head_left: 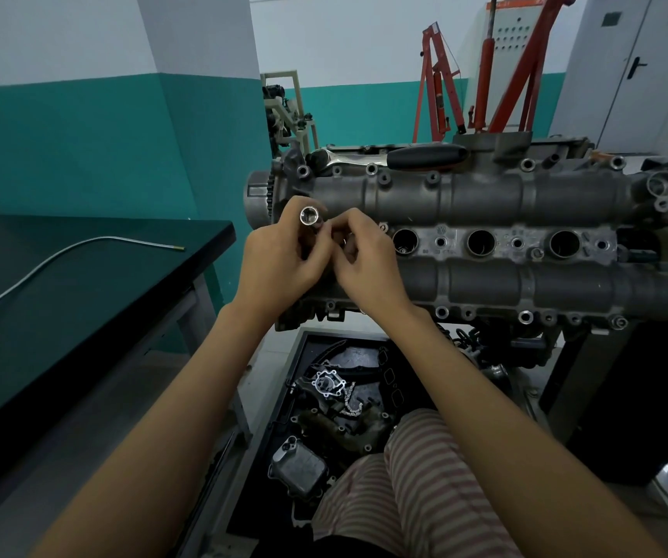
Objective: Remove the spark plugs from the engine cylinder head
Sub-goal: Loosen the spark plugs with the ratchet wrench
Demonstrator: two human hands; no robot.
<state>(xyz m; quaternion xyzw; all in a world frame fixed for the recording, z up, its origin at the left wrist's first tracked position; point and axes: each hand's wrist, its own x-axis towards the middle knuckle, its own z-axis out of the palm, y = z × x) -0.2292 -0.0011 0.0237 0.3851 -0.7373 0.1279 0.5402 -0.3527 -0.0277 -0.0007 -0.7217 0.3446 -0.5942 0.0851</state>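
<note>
Teal-walled workshop, left hand (280, 259) gripping the spark plug socket (309, 216), right hand (364, 255) pinching something hidden: best steady it over the cylinder head (485, 203).

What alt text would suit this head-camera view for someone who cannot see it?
A person's left hand grips a shiny socket, the right hand touching it, over an engine cylinder head with three open plug wells. A ratchet lies on top behind.

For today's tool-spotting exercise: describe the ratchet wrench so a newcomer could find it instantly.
Start at the grey engine cylinder head filling the middle of the view. Along its far top edge lies the ratchet wrench, on its side. Its shiny chrome shaft and black handle set it apart from the dull cast metal around it.
</note>
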